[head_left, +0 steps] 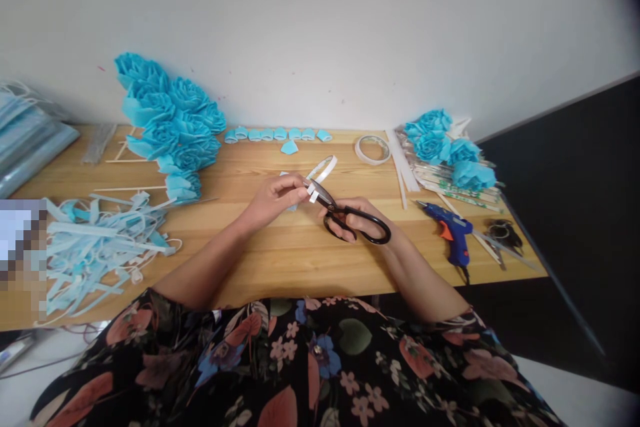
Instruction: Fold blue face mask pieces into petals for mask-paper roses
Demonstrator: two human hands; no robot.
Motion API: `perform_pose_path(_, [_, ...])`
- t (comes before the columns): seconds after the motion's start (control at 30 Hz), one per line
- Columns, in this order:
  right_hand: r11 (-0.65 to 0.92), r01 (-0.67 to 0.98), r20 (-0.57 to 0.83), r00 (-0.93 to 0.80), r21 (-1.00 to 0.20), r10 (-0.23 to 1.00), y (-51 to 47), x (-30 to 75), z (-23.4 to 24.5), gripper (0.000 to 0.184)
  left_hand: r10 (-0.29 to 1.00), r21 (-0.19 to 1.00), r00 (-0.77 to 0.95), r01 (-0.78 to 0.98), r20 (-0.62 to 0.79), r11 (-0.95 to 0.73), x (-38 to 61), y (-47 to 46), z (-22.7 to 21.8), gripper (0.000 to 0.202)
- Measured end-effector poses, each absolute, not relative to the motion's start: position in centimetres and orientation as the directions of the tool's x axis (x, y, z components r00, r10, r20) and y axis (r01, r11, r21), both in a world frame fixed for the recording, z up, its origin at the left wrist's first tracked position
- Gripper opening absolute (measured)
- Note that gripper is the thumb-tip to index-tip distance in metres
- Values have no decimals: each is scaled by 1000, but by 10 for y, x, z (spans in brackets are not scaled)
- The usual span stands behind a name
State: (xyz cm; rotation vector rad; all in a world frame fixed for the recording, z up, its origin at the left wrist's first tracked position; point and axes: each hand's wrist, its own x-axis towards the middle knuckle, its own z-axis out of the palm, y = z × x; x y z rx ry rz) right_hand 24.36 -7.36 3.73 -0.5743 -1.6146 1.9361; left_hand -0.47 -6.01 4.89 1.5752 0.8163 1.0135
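My right hand (363, 208) grips a pair of scissors (332, 205) with black loop handles, the blades pointing up and left. At the blade tips is a small white strip (313, 194), which looks like tape. My left hand (280, 199) is closed in a pinch at that strip, its fingertips right beside the blades. Just behind the blades stands a roll of white tape (324, 171), tilted. Partly hidden by my left hand, a light blue piece (292, 207) shows on the table.
Blue crepe flowers (173, 113) are heaped at the back left, above a pile of cut strips (105, 247). Folded blue petals (267, 135) line the wall edge. Another tape roll (373, 149), a blue glue gun (453, 230) and more blue flowers (430, 140) lie to the right.
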Motion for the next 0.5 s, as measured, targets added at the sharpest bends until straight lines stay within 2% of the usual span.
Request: perform_pose_path(0.5, [-132, -191, 58, -751, -973, 658, -76, 242, 33, 56, 888, 976, 410, -24, 208, -218, -5, -60, 47, 46])
